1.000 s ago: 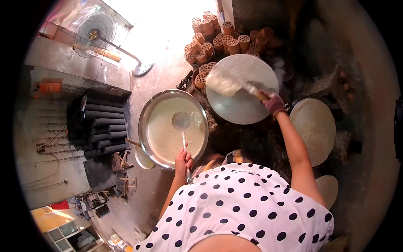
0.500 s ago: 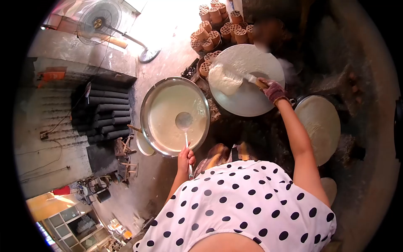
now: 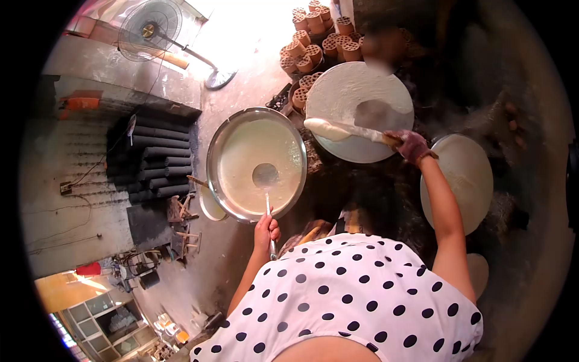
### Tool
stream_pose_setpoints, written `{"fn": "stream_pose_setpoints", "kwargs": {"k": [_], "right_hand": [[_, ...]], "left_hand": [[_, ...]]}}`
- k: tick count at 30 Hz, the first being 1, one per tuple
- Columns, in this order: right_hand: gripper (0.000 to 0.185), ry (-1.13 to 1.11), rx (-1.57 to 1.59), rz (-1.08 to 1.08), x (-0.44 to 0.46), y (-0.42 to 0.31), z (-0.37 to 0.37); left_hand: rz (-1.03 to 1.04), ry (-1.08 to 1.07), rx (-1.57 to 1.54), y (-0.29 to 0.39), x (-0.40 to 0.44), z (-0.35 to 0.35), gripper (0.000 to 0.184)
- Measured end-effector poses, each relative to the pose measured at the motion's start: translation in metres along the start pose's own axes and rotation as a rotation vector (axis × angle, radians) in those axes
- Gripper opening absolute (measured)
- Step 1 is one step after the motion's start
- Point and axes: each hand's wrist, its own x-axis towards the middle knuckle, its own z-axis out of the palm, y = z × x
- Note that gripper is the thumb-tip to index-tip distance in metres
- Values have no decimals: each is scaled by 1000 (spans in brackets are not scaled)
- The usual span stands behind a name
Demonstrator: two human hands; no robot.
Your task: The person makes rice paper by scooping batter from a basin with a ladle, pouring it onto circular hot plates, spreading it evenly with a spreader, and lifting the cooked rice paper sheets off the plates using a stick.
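The right grip (image 3: 411, 146), in a dark reddish glove, is clamped on the handle of a long scraper (image 3: 363, 131), its fingers closed around the wood. The scraper reaches left from that grip across the near part of a large round plate (image 3: 360, 153), and a thick lump of pale batter (image 3: 326, 130) sits at its far end, close to the plate's left rim. The step in hand looks like gathering loose batter off the spread layer; the next move seems to call for a steady, level blade, so that the lump does not slide off.

The left grip (image 3: 266, 232) is closed on the handle of a ladle (image 3: 265, 175). Just beyond that grip is a wide metal basin (image 3: 211, 170) of pale liquid, with the ladle's round end lying in it (how deep, I cannot tell). A second round plate (image 3: 459, 181) with a pale coating is to the right of the right grip, nearer the body, and bricks with holes (image 3: 315, 23) are stacked beyond the basin.

Compared with the earlier frame, the right grip has drawn outward and nearer the body, and the blade has come down to the near side of the plate. The lump, spread wide before, is now bunched at the blade's end. The left grip remains closed on the ladle, barely changed.
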Motion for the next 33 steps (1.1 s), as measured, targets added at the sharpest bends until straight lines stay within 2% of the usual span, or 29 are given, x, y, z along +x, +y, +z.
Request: {"fn": "stream_pose_setpoints", "kwargs": {"k": [3,5,6,7,8,9,12,14,15,17,19,21,23,25,26,27,29,30,32,33], "right_hand": [[44,-24,-31,115,-61,-12,-33],[45,261,901,99,-88,5,12],[46,410,903,118,-89,-10,33],[44,704,202,47,-79,-57,43],[47,359,156,487,-73,-86,64],[48,359,883,659,-46,-118,95],[27,511,571,497,33,-196,213],[26,493,654,631,61,-209,273],[20,583,726,729,65,-203,303],[11,625,1080,950,32,-239,265],[10,720,1286,990,1,-229,258],[12,735,1245,1083,-20,-257,212],[11,839,1618,975,3,-264,211],[14,767,1217,891,45,-268,242],[17,656,1019,821,60,-276,243],[19,493,1244,968,65,-291,237],[18,571,1040,964,79,-243,299],[18,581,1039,967,67,-246,284],[19,598,1339,1098,24,-263,238],[22,623,1285,1074,10,-245,242]], "left_hand": [[-12,-46,-23,2,8,-15,35],[-10,-56,-26,5,6,-24,35],[-14,-65,-18,7,7,-29,35],[-18,-79,-30,7,9,-34,35],[-21,-94,-14,8,11,-41,36],[-21,-105,3,10,12,-48,37],[-38,-151,18,18,9,-65,41],[-59,-167,31,22,8,-79,43],[-70,-172,26,22,8,-90,43],[-31,-189,72,21,7,-112,42],[-42,-201,33,23,2,-131,40],[-42,-154,30,25,-9,-149,39],[-27,-159,37,23,-12,-166,39],[-24,-144,3,22,-15,-181,41],[-17,-144,14,25,-17,-184,41],[-26,-130,7,27,-18,-186,40],[-41,-122,8,30,-19,-192,39],[-24,-132,26,31,-17,-195,39],[-5,-167,17,33,-14,-196,38],[-1,-187,6,32,-10,-197,38]]}}
